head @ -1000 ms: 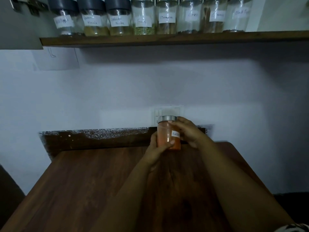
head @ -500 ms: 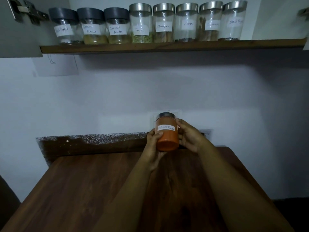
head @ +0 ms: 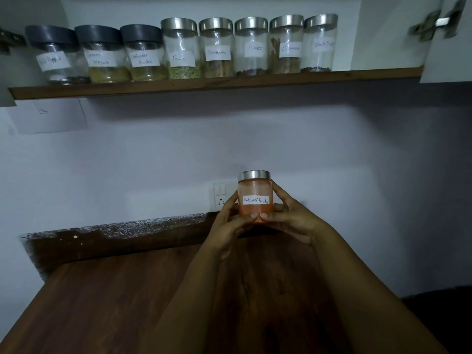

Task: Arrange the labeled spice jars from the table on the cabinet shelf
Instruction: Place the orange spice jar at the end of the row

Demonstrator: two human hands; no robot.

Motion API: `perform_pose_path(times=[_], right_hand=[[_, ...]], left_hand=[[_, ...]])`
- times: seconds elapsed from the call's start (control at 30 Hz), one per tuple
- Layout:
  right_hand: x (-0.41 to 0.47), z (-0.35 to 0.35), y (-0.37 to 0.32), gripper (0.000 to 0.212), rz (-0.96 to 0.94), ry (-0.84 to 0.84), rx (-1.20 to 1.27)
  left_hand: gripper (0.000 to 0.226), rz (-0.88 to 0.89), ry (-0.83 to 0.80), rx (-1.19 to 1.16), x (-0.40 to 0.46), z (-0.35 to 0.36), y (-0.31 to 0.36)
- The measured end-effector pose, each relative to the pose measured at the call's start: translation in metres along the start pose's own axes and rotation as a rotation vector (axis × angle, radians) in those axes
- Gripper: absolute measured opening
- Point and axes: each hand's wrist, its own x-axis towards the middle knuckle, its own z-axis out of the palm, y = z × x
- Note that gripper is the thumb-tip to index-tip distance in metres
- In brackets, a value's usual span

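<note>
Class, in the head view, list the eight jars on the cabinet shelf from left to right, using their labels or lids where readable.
Dark-lidded pepper jar → masala jar → coriander powder jar → fennel jar → cinnamon jar → cloves jar → unreadable steel-lidded jar → black pepper jar.

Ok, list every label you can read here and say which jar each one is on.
"Red chilli Powder": held jar
"Coriander Powder": third shelf jar
"Fennel": fourth shelf jar
"Cloves": sixth shelf jar
"Black Pepper", cut off: rightmost jar
Other shelf labels: too blurred to read.
</note>
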Motion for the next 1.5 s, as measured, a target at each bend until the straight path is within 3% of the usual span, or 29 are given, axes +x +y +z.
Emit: perform_pose_path(times=[0.2, 0.33, 0.53, 0.63, 0.73, 0.83, 0.9, 1.07, 1.17, 1.23, 1.3, 1.4, 1.5], right_hand=[[-0.011, -0.033, -0.023, 0.098, -0.057, 0.107, -0.041], [-0.023, -0.057, -0.060, 0.102, -0.142, 0.210, -0.153], [-0.041, -0.100, -0.160, 0.099, -0.382, 0.346, -0.239], [-0.048, -0.121, -0.209, 0.085, -0.484, 0.323, -0.236], [-0.044, -0.144, -0.249, 0.072, -0.535, 0.317, -0.273], [-0.031, -0.169, -0.282, 0.078, -0.536, 0.320, -0.345], [-0.020, -0.186, -0.299, 0.087, -0.517, 0.319, -0.388], [0.009, -0.218, -0.323, 0.071, -0.422, 0.361, -0.707], [0.027, -0.231, -0.332, 0.063, -0.330, 0.385, -0.786], [0.039, -0.234, -0.337, 0.058, -0.282, 0.382, -0.813], [0.053, -0.239, -0.341, 0.065, -0.241, 0.354, -0.785], [0.069, -0.242, -0.347, 0.093, -0.182, 0.306, -0.717], [0.080, -0.246, -0.350, 0.096, -0.153, 0.232, -0.680]], left_hand=[[0.077, 0.085, 0.047, -0.005, 0.024, 0.046, -0.002], [0.064, 0.239, 0.110, 0.018, 0.044, 0.087, 0.010], [0.062, 0.487, 0.041, 0.098, 0.087, 0.160, 0.083], [0.065, 0.571, -0.003, 0.095, 0.108, 0.193, 0.123], [0.062, 0.676, -0.001, 0.095, 0.128, 0.221, 0.159], [0.056, 0.747, 0.002, 0.146, 0.154, 0.244, 0.182], [0.056, 0.786, 0.053, 0.269, 0.177, 0.252, 0.188], [0.054, 0.870, 0.333, 0.705, 0.221, 0.253, 0.181], [0.024, 1.074, 0.620, 0.917, 0.227, 0.241, 0.166], [0.003, 1.218, 0.703, 1.073, 0.227, 0.230, 0.157], [0.006, 1.313, 0.721, 1.208, 0.231, 0.224, 0.149], [0.006, 1.317, 0.767, 1.215, 0.235, 0.227, 0.147], [0.007, 1.302, 0.808, 1.233, 0.238, 0.228, 0.145]])
